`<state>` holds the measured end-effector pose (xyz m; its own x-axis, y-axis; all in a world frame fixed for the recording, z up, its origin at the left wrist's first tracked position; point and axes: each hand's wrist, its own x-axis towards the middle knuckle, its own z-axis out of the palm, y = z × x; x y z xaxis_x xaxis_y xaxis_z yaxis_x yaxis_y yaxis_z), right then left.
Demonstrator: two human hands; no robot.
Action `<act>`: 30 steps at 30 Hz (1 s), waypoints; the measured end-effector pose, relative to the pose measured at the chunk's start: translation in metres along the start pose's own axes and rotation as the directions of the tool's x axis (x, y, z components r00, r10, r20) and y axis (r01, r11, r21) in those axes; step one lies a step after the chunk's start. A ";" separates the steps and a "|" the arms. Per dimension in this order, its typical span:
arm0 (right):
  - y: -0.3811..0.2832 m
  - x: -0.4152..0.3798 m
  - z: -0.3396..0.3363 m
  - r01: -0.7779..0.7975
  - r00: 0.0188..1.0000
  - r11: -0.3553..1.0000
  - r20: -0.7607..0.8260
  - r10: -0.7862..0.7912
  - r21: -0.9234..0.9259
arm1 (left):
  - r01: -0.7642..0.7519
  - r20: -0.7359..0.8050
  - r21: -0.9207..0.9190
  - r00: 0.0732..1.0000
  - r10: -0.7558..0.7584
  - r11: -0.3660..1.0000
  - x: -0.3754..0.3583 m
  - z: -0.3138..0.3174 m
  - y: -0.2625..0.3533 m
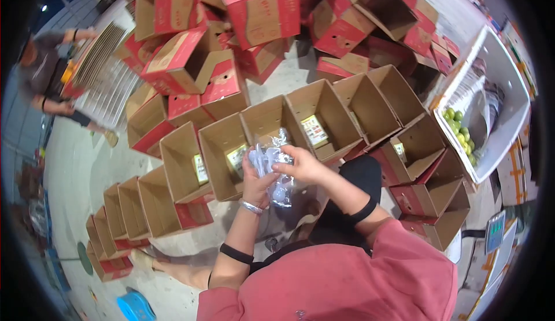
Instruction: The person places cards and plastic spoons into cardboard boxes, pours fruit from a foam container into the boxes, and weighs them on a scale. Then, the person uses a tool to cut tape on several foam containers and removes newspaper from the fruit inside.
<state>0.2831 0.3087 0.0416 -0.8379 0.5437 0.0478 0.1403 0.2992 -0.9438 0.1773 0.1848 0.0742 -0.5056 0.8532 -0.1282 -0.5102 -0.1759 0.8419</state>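
Observation:
My left hand (258, 183) is closed around a bundle of clear, crinkly plastic packets (281, 194) with pale contents I cannot make out. From the other side my right hand (299, 165) pinches the same bundle, fingers bent over its upper part. Both hands are in front of a row of open brown cartons (263, 120), above their near edges. Printed cards lie at the bottom of some cartons, among them a yellow-and-white card (314, 130) and another card (237, 157) partly behind my left hand.
Red-and-brown cartons (263, 11) are heaped beyond the row. At right stands a white foam box (509, 121) with green fruit (458, 131), near a digital scale display (495, 232). A blue round object (134, 306) sits at lower left. Another person (43, 69) holds stacked cardboard (98, 55).

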 end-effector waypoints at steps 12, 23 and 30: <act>0.051 0.007 -0.218 -0.533 0.699 0.718 -0.711 0.075 -0.449 | 0.220 0.101 -0.073 0.972 -0.213 0.973 0.048 0.078 -0.017; 0.088 -0.011 -0.215 -0.654 0.666 0.639 -0.709 0.232 -0.405 | 0.281 0.098 -0.026 0.956 -0.277 0.959 0.064 0.061 -0.027; 0.022 0.007 -0.111 -0.230 0.966 0.919 -0.040 0.255 0.319 | 0.303 0.164 -0.090 0.944 -0.286 0.949 0.069 0.071 -0.035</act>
<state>0.3391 0.4056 0.0575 -0.7528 0.6327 -0.1815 0.1528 -0.1002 -0.9832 0.2100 0.2844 0.0730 -0.2171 0.9364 -0.2756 -0.7000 0.0474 0.7126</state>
